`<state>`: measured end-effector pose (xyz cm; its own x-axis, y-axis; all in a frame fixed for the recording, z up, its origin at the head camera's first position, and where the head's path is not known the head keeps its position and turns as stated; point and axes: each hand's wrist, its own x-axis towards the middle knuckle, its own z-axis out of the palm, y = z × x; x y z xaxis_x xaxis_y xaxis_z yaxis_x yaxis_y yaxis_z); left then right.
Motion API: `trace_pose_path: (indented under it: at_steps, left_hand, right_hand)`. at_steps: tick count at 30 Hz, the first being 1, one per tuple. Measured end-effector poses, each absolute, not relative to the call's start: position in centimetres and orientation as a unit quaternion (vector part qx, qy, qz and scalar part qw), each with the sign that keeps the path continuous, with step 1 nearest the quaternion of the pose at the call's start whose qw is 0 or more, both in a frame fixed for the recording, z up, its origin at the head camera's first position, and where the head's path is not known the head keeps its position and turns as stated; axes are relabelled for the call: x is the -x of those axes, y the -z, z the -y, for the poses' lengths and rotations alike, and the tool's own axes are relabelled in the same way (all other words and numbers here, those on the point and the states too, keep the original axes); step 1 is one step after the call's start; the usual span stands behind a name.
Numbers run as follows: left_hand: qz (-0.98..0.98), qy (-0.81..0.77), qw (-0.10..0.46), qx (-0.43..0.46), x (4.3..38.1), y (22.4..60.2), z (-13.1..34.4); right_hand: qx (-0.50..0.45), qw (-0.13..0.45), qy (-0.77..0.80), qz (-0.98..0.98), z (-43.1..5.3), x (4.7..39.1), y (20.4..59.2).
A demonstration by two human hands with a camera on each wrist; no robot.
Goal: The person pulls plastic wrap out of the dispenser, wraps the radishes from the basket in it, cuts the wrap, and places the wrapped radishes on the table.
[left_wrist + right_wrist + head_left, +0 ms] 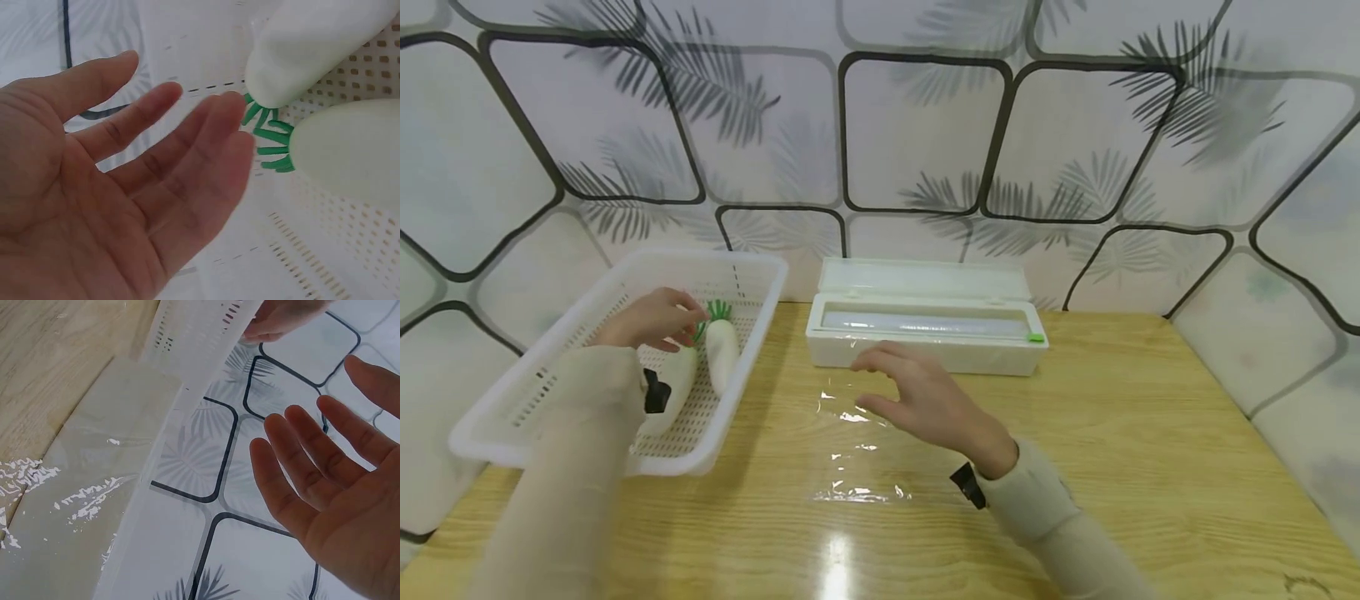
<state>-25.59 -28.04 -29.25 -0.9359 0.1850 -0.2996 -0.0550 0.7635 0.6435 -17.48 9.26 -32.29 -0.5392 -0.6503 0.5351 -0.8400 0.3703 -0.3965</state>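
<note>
Over the white basket (780, 287) at the left, my left hand (658, 321) has its fingers loosely bent, with nothing in them. Two white radishes (722, 354) with green tops lie in the basket. In the left wrist view, the fingertips are close to the green tops of the nearer radish (350, 153) and the farther radish (294, 59). My right hand (925, 404), fingers spread and holding nothing, hovers in front of a white cling film dispenser (992, 360). A clear sheet of cling film (853, 493) stretches from the dispenser over the table.
The dispenser lid (925, 279) is raised, and a film roll (925, 323) shows inside. A green tab (1036, 337) sits at its right end. The wood-grain table (1150, 433) meets a patterned wall covering (917, 133) behind and at the sides.
</note>
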Motion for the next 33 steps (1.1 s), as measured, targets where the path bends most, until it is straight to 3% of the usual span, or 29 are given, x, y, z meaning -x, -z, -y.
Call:
trace_pose_path:
  at_steps: [8, 19, 33]
  left_hand:
    - [-0.909, -0.339, 0.24, 0.04, 25.8, 30.8, 26.7]
    - [-0.919, -0.306, 0.245, 0.048, 26.3, 32.0, 25.0]
    - [-0.909, -0.307, 0.278, 0.049, 27.1, 33.5, 24.4]
  right_hand:
    - [-0.448, 0.135, -0.314, 0.826, -7.6, 17.9, 32.7]
    - [-0.427, 0.104, -0.303, 0.846, -6.3, 18.4, 33.1]
    - [-0.42, 0.105, -0.314, 0.845, -6.4, 19.0, 33.3]
